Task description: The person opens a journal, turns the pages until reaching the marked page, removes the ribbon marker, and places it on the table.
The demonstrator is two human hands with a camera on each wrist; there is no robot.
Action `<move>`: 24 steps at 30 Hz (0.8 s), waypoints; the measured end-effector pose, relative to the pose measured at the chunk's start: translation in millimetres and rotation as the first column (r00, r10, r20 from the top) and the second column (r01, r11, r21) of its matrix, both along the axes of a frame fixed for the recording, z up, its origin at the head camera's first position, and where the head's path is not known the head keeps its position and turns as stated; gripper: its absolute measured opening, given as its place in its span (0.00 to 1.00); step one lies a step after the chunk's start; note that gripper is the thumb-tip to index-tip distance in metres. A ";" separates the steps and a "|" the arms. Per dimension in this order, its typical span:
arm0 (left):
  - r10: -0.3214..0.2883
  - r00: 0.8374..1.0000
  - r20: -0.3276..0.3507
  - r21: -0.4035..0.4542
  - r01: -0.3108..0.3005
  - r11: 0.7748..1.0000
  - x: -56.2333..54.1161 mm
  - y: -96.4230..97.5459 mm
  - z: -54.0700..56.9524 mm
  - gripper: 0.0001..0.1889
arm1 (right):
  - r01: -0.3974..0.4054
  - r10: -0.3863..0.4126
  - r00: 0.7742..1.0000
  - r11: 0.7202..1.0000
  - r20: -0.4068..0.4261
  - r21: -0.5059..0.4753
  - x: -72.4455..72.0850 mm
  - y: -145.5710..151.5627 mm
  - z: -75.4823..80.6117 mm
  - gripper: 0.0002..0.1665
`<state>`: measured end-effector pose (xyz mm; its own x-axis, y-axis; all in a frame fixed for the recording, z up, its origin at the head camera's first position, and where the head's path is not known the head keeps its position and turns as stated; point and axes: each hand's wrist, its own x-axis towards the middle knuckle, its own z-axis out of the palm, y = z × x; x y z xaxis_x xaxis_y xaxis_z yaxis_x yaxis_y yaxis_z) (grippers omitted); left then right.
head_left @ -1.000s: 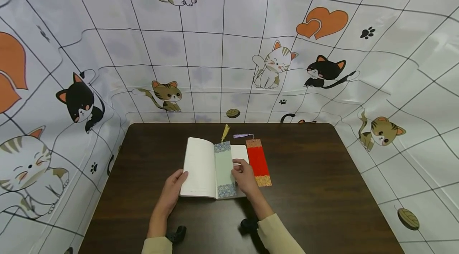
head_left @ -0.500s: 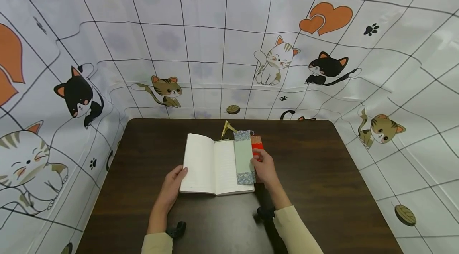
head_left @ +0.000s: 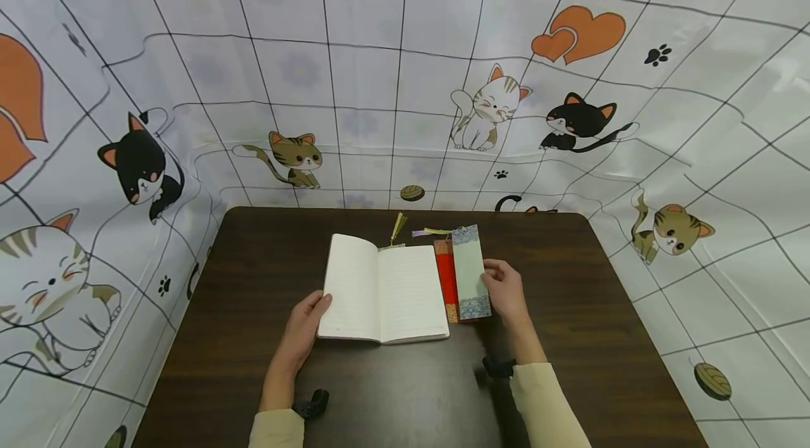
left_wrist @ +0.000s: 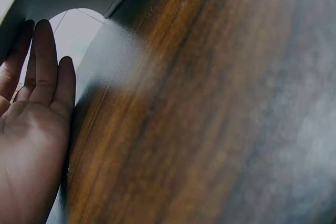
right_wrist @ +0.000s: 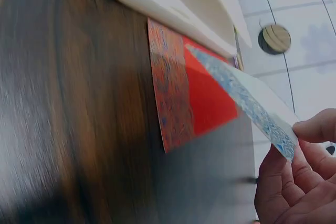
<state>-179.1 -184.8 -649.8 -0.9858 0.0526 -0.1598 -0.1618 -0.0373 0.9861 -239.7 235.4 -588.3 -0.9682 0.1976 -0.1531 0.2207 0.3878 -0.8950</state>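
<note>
An open notebook (head_left: 413,293) with blank-looking pages lies in the middle of the head view. At its left edge my left hand (head_left: 302,327) grips it, thumb over the page; in the left wrist view the fingers (left_wrist: 44,61) extend under the dark cover. My right hand (head_left: 508,293) pinches the right edge of a pale green bookmark (head_left: 470,269) with blue patterned ends, right of the notebook. It partly covers a red bookmark (head_left: 446,276) with gold ends. In the right wrist view, the green bookmark (right_wrist: 252,103) tilts above the red one (right_wrist: 207,98), between thumb and fingers.
A yellow tassel (head_left: 398,226) pokes out beyond the notebook's top edge. A purple tassel (head_left: 420,233) and another yellow one (head_left: 438,231) lie beside it. The dark wooden table (head_left: 582,349) ends at a white cat-print curtain (head_left: 367,82).
My right hand has carried the green bookmark rightward off the notebook's page to above the red bookmark. The right page now shows uncovered. My left hand stays at the notebook's edge.
</note>
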 end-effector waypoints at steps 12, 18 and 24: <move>0.018 0.999 0.031 -0.004 -0.018 1.000 -0.3 0.4 0.7 0.24 | 0.069 -0.069 0.997 0.998 0.027 0.011 -2.7 33.9 0.3 0.21; 0.024 0.999 0.031 0.009 -0.024 1.000 0.9 -0.3 0.5 0.23 | 0.055 -0.056 0.998 0.998 0.032 0.029 -6.4 39.4 -5.5 0.21; 0.019 0.999 0.035 0.003 -0.019 1.000 -0.1 -0.1 -1.1 0.23 | 0.042 -0.045 0.998 0.997 0.050 0.070 -11.4 40.2 -15.2 0.21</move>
